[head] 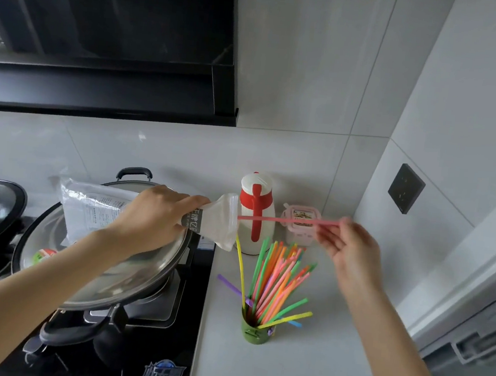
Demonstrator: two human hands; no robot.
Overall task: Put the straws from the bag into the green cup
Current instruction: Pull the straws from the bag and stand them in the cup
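Head view: the left hand (153, 215) is wrapped round the neck of a crinkled, translucent plastic bag (96, 209) printed with dark text. It squeezes the film so that the mouth flares into a soft funnel pointing right. The bag is held in the air above a domed glass lid (112, 265) with a steel rim, which sits on a pan on the glossy black stove (165, 346).

A thin pink straw (286, 221) runs level from the bag's mouth to the right hand (353, 249). That hand is motion-blurred; its fingers are loosely bent and pinch the straw's far end at the fingertips.

Below, on the smooth pale counter (298, 374), stands the small round green cup (255, 331). It is packed with slim plastic straws (277, 278) in green, orange, pink, yellow and blue, fanned out and leaning right. One long yellow straw (240, 266) rises from the cup to the bag's mouth. A purple straw (230, 284) slants beside the cup; whether it is inside cannot be told.

Behind stand a rounded white jug (256, 216) with a red collar and handle and, just beside it, a squat pink lidded box (301, 223). A dark square socket (406, 188) is set in the grey tiled wall. A black hood (103, 37) hangs over the stove.
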